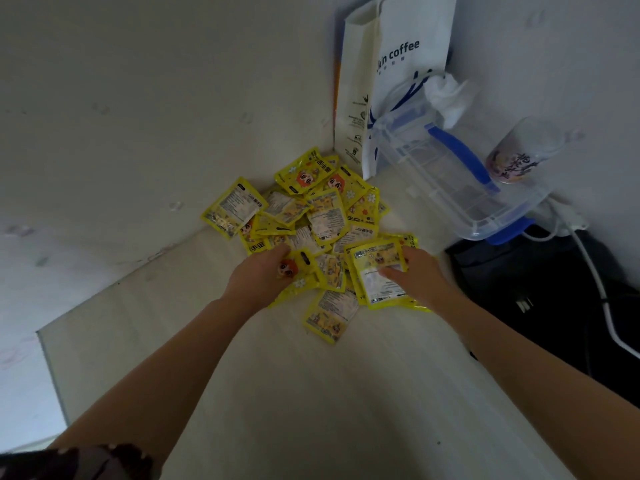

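A heap of several yellow snack packets (311,216) lies on a pale tabletop (311,393) pushed into the wall corner. Some show a cartoon face, others a printed back. My left hand (258,277) grips one packet with an orange-haired cartoon face (304,271) at the near left of the heap. My right hand (415,271) pinches a packet lying back-side up (377,268) at the near right, thumb on top of it. Both forearms reach in from the bottom of the view.
A clear plastic box with blue clips (460,181) stands to the right of the heap. Behind it stand a white coffee paper bag (398,64), crumpled tissue (446,95) and a printed cup (519,154). A black bag (540,289) with a white cable (602,296) lies at right.
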Demonstrator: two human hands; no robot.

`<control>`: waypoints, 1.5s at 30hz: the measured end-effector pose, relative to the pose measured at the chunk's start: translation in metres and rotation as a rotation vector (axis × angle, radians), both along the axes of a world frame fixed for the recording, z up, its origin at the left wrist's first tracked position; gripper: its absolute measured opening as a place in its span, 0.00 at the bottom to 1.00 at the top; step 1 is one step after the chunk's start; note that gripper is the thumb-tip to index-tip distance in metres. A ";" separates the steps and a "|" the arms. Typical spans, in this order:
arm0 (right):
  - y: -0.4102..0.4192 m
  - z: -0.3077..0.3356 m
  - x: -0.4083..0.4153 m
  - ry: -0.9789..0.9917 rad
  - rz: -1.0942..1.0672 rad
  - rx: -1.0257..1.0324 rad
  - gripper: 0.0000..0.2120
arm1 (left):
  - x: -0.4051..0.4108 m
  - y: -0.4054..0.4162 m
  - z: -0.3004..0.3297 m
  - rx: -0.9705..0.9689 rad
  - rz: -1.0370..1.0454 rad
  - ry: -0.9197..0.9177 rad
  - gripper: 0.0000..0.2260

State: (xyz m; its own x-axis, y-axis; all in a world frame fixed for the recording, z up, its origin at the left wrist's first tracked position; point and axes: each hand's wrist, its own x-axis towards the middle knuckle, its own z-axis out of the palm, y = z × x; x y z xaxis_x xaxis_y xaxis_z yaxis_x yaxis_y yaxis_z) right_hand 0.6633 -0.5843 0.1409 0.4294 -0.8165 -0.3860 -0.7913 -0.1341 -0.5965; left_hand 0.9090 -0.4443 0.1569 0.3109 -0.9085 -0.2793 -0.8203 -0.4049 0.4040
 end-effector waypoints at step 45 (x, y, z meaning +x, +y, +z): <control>0.051 -0.020 0.013 0.034 -0.299 0.020 0.14 | -0.036 0.007 -0.048 -0.105 0.326 -0.020 0.13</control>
